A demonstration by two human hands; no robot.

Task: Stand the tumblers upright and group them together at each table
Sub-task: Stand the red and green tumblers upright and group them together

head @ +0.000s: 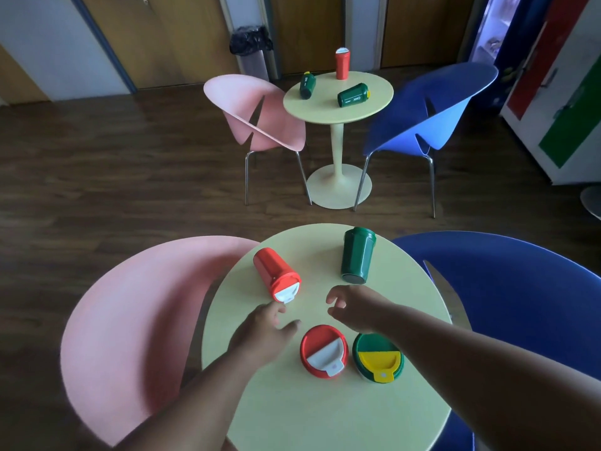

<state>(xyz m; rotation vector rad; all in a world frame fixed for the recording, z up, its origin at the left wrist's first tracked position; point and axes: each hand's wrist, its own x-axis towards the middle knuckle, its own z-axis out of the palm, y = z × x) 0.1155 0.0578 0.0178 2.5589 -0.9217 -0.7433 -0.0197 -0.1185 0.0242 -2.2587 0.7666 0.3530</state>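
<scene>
The person is reaching the left hand (263, 327) toward the fallen red tumbler (276, 275) on the near worktop (325, 418), fingers apart and empty; the right hand (354, 307), loosely curled, is holding nothing. Next it probably needs gripping and righting.

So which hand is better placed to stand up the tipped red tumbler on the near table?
Probably the left hand: its fingertips reach almost to the white lid of the lying red tumbler, on its own side of the table. The right hand hovers nearer the lying green tumbler.
</scene>
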